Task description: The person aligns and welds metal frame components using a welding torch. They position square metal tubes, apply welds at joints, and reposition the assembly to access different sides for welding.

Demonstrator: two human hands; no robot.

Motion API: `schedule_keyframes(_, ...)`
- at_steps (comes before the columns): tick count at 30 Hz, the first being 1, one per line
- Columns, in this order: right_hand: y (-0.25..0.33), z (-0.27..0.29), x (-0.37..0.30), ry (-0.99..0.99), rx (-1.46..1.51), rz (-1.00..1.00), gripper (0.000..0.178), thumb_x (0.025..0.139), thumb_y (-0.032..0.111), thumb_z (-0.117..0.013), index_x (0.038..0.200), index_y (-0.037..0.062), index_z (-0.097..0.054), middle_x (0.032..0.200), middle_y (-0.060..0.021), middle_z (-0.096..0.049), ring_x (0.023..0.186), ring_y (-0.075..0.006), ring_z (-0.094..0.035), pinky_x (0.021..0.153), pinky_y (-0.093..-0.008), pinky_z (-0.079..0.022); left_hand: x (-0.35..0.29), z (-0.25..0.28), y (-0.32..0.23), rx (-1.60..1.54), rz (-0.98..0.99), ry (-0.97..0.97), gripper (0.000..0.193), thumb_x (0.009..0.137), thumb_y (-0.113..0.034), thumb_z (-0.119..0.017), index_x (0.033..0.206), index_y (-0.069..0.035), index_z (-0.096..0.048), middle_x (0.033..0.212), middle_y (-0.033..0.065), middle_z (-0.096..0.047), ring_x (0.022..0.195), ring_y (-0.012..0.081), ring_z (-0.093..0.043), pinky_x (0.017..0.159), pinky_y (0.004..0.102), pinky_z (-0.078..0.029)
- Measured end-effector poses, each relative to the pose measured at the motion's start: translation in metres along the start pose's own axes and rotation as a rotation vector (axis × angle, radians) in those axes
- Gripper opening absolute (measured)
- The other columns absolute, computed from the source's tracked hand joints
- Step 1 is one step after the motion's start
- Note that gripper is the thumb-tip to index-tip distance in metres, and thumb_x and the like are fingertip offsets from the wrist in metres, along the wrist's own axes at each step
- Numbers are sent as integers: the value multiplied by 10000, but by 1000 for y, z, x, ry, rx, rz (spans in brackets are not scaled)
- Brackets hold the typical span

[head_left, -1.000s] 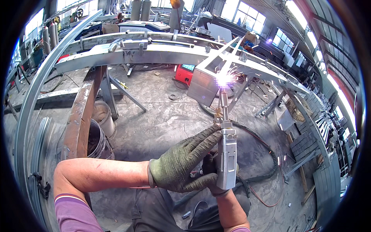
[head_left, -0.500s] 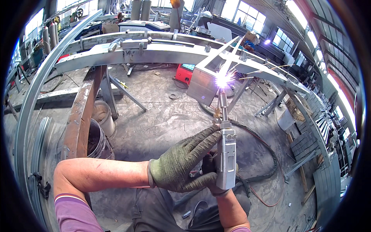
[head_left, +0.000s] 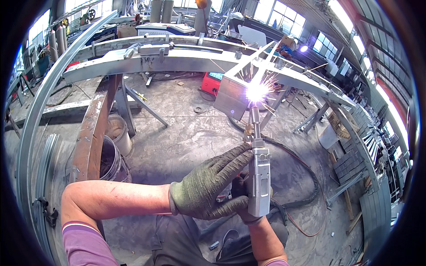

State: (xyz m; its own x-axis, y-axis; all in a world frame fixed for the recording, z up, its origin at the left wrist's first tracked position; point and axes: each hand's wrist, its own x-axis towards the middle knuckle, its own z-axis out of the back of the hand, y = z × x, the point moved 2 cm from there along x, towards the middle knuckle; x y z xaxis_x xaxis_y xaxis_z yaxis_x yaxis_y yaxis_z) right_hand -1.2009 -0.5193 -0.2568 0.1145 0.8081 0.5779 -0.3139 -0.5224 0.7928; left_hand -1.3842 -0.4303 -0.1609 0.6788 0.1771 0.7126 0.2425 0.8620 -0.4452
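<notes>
A silver handheld welding gun (head_left: 261, 184) points away from me, its nozzle at a bright white-violet arc (head_left: 256, 92) that throws sparks. The arc burns by the right edge of a square-faced metal piece (head_left: 230, 98) on the frame; its glare hides the seam. My left hand (head_left: 211, 184), in a dark green knit glove, lies along the gun's left side, with fingertips at its front part and thumb near its rear. My gloved right hand (head_left: 240, 188) is wrapped round the gun from below, mostly hidden behind its body and my left hand.
A long curved metal beam (head_left: 186, 65) crosses ahead on stands. Left are a rusty beam (head_left: 91, 137), buckets (head_left: 117, 157) and a long bent rail (head_left: 42, 102). A hose (head_left: 306, 166) loops on the floor at right. A red machine (head_left: 211, 84) stands beyond the square-faced piece.
The arc's glare has grown larger and its sparks fan out differently. The gun's nozzle has shifted very slightly left; both hands stay almost in place.
</notes>
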Motion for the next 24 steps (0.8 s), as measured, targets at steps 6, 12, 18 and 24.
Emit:
schedule_keyframes(6,-4,3,-2,34,-195,64,433,1038,111,-791,1411,29,-587,1091,-64,-696,928,-149,-725,793,-311,-619,-1,0,0,21,-3,-2,1015,989,-335,-836,1716,99,-277,1720,376,-377,1585,532,-437,1308,552,-388)
schedule_keyframes(12,-8,2,-8,48,74,-18,435,1042,103,-773,1420,5,-582,1115,-79,-685,1000,-162,-721,843,-312,-617,-2,0,0,45,4,-3,1003,986,-328,-839,1715,93,-292,1717,372,-389,1580,525,-449,1302,552,-396)
schedule_keyframes(18,-2,2,-6,60,-45,18,457,1047,101,-757,1450,-6,-568,1166,-97,-677,1052,-181,-716,897,-329,-621,-3,-2,0,45,3,-26,1001,979,-328,-847,1710,92,-308,1704,365,-414,1568,514,-470,1289,550,-412)
schedule_keyframes(24,11,-8,2,-21,-30,-24,136,1124,72,-623,1220,-8,-675,1061,-86,-673,927,-184,-622,771,-373,-516,-6,-2,-1,81,24,-23,985,968,-312,-852,1698,96,-330,1683,364,-444,1546,514,-498,1275,550,-430)
